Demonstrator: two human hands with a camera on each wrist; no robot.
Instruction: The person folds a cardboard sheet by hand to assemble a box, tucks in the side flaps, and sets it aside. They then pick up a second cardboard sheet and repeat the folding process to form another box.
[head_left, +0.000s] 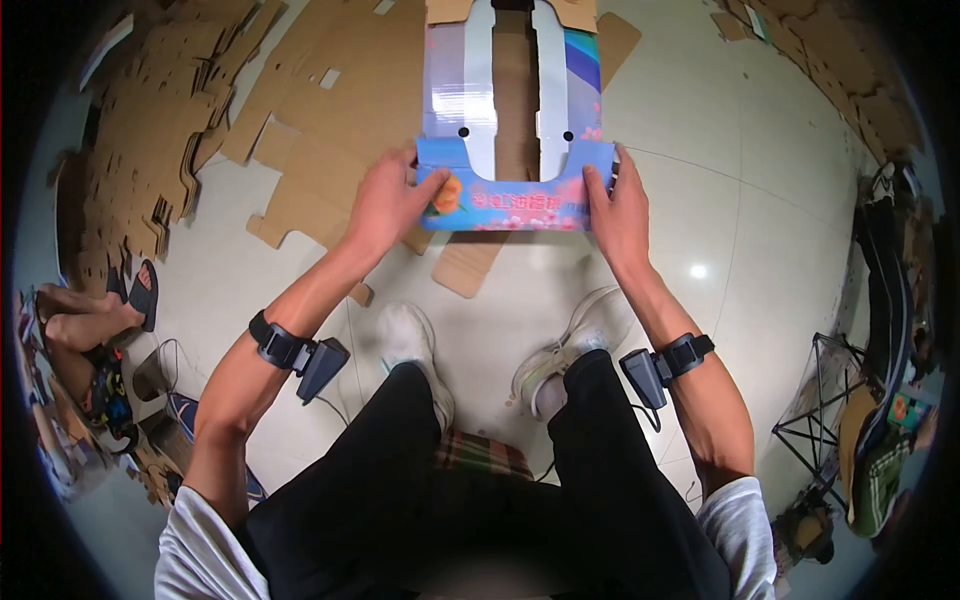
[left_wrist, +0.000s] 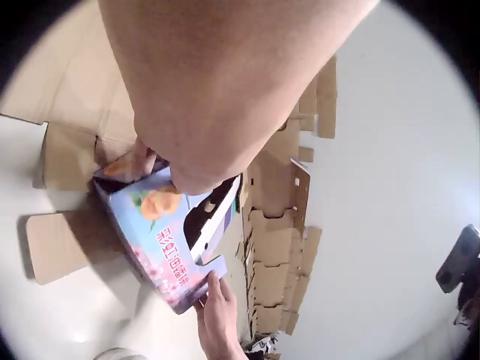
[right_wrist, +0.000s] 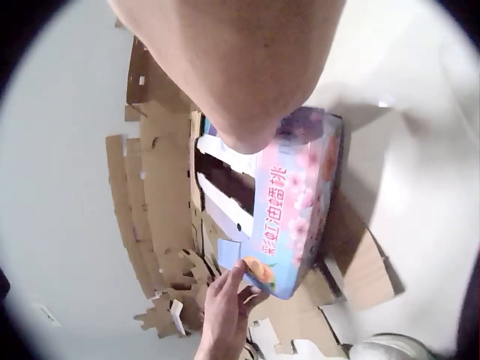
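Note:
A printed cardboard fruit carton (head_left: 520,208), blue and pink with a peach picture and red lettering, is held out in front of the person's feet. Its top has a long opening between two white-edged flaps (head_left: 482,95). The left hand (head_left: 388,200) grips its near left corner, thumb over the printed panel and fingers round the side. At the opposite near corner the right hand (head_left: 620,212) pinches the carton between thumb and fingers. Each forearm hides much of its own hand in the wrist views, while the other hand shows there, as with the left hand (right_wrist: 225,307).
Flattened brown cardboard (head_left: 325,130) covers the floor at the left, with a taller stack (head_left: 165,120) beyond. A loose cardboard strip (head_left: 470,265) lies beneath the carton. Another person's sandalled foot (head_left: 145,295) is at far left; a black metal frame (head_left: 820,400) stands at right.

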